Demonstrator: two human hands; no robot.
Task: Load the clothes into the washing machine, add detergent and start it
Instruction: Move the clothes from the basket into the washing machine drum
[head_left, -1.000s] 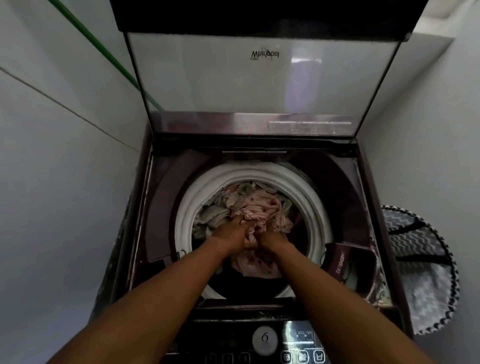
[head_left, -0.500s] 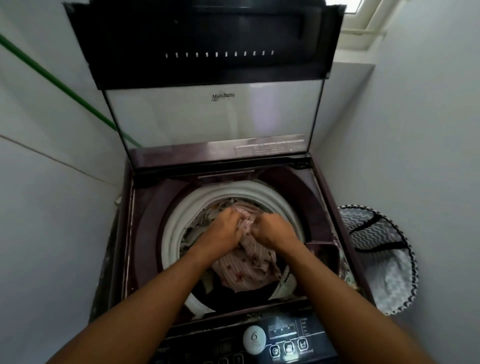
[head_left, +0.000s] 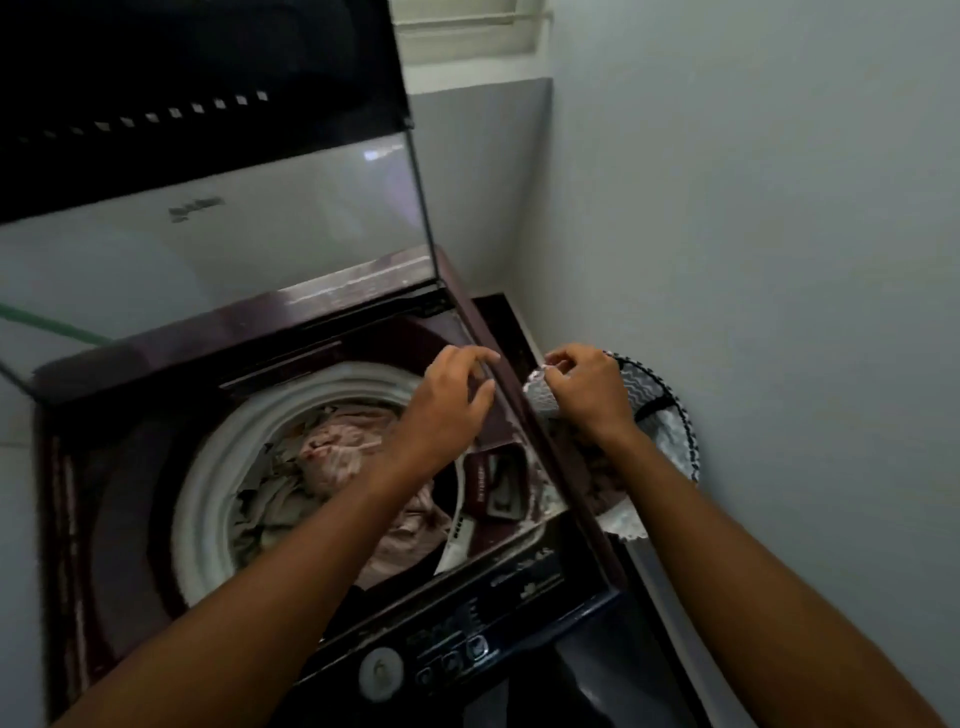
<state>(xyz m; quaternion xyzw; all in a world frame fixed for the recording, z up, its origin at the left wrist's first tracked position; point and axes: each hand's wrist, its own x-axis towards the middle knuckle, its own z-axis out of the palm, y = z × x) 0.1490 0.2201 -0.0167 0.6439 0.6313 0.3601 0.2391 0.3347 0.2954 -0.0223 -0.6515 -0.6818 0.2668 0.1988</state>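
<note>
The top-loading washing machine (head_left: 130, 467) stands in a narrow corner with its glass lid (head_left: 218, 228) raised against the back wall, a grey wall close on my right and a green pipe (head_left: 47, 325) running behind on the left. Squeezed between the machine's right side and that wall sits a laundry basket (head_left: 670, 415) with a black-and-white zigzag lining, and the machine's maroon top edge (head_left: 524, 410) runs between my two hands. In the white-rimmed drum (head_left: 208, 478) lie the clothes (head_left: 332, 457) already loaded — pinkish and beige pieces, heaped under my left forearm. My left hand (head_left: 447, 405) hovers above the drum's right side, fingers loosely spread, holding nothing. My right hand (head_left: 587, 389) is over the basket, fingers curled and pinching a pale patterned cloth (head_left: 540, 395) at the basket's near rim — darker laundry shows lower in the basket. The open detergent drawer (head_left: 498, 483) sits just beneath my left wrist, and the control panel (head_left: 452, 654) is at the front.
</note>
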